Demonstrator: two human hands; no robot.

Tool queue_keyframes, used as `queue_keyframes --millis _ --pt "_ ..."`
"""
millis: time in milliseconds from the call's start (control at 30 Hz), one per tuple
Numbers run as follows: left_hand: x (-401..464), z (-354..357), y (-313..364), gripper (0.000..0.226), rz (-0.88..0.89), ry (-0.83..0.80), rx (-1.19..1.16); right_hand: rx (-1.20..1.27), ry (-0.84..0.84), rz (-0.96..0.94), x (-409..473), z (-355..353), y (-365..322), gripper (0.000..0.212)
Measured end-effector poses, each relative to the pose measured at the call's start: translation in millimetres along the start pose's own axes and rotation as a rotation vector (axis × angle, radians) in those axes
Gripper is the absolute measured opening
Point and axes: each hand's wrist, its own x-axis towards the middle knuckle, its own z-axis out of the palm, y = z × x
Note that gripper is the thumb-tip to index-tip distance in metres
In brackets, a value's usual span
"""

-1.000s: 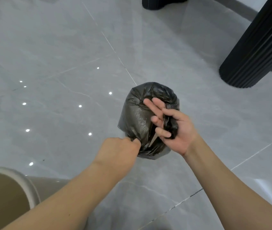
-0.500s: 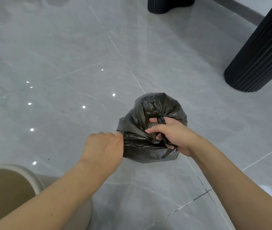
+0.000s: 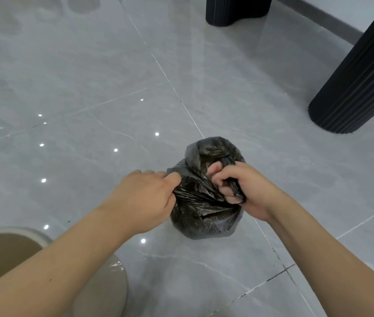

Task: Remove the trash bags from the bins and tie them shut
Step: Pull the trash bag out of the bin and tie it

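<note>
Above the grey tiled floor (image 3: 90, 76), the black trash bag (image 3: 204, 216) is now gripped by a right hand (image 3: 240, 191) fisted round the twisted neck, formerly splayed, while plastic at nine o'clock is pinched by the left hand (image 3: 144, 197), so the knot seems nearly cinched.

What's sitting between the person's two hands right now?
In the head view, the gathered top of the black trash bag stretches between the left hand and right hand; both grip it.

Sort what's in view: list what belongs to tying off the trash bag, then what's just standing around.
Part of the job:
- black trash bag
- left hand, pinching a bunched edge
- right hand, fist closed on a twisted strand
- beige bin

Standing around:
- black ribbed leg
- dark base at top
- floor
</note>
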Motion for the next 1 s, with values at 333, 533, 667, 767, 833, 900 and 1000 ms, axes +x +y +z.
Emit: queue_keyframes --millis 333,533,667,767,833,900,1000 --pt "2.1 -20.0 -11.5 0.022 0.067 0.225 0.019 -0.093 -0.152 -0.028 0.7 20.8 8.7 0.072" --pt "4.0 -17.3 -23.6 0.008 0.071 0.226 -0.051 -0.468 -0.305 0.019 -4.0 30.8 3.0 0.041" --pt "6.8 -17.7 -23.8 0.015 0.074 0.167 -0.253 -0.741 -0.233 0.050 3.0 29.4 8.0 0.012" --pt "11.4 -17.6 -18.9 0.008 -0.021 0.121 -0.493 -0.833 -0.201 0.118 6.8 27.3 5.3 0.010" --pt "15.4 -15.5 -16.3 0.007 -0.084 0.092 -0.631 -0.817 -0.172 0.180 8.1 26.1 0.2 0.022" --pt "18.8 -12.6 -13.0 0.007 -0.138 0.075 -0.765 -0.736 -0.209 0.253 9.6 24.4 -5.0 0.035" --pt "25.0 -8.0 -7.9 0.008 -0.263 0.024 -0.968 -0.621 -0.395 0.431 3.6 24.7 -12.0 0.038"
